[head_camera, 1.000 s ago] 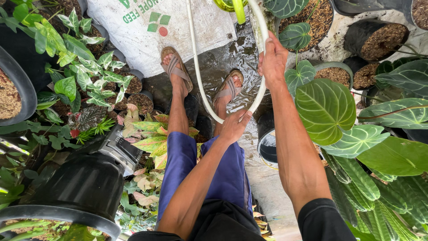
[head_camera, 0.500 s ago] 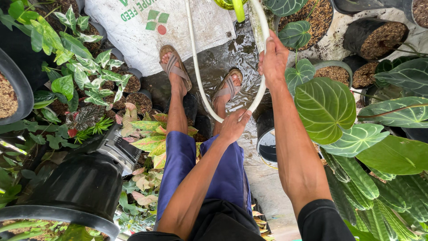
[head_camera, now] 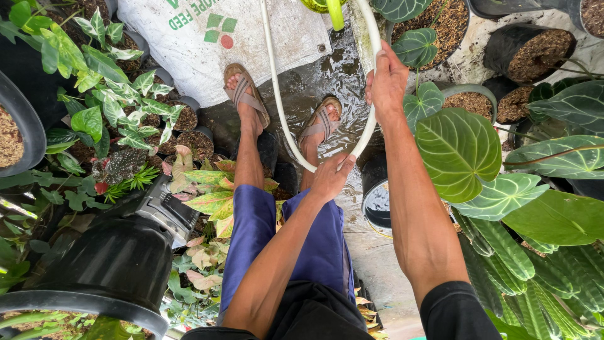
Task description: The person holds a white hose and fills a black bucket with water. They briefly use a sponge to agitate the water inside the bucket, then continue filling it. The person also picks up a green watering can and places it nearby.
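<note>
On the left I see potted plants (head_camera: 94, 88) crowding the wet floor (head_camera: 314, 82), so I'd feed slowly. My left hand (head_camera: 333, 176) is closed on the bottom of the white hose (head_camera: 280, 107) loop above my sandalled feet. My right hand (head_camera: 385, 82) has its grip wrapped round the hose higher up. I'd keep the loop open, unkinked, clear of the heart-shaped leaf (head_camera: 458, 151).

A white sack (head_camera: 207, 44) with green print lies on the wet ground (head_camera: 314, 82). Broad heart-shaped leaves (head_camera: 458, 151) crowd the right, beside black pots (head_camera: 535, 50) of bark mix. A large black pot (head_camera: 94, 264) sits lower left.
</note>
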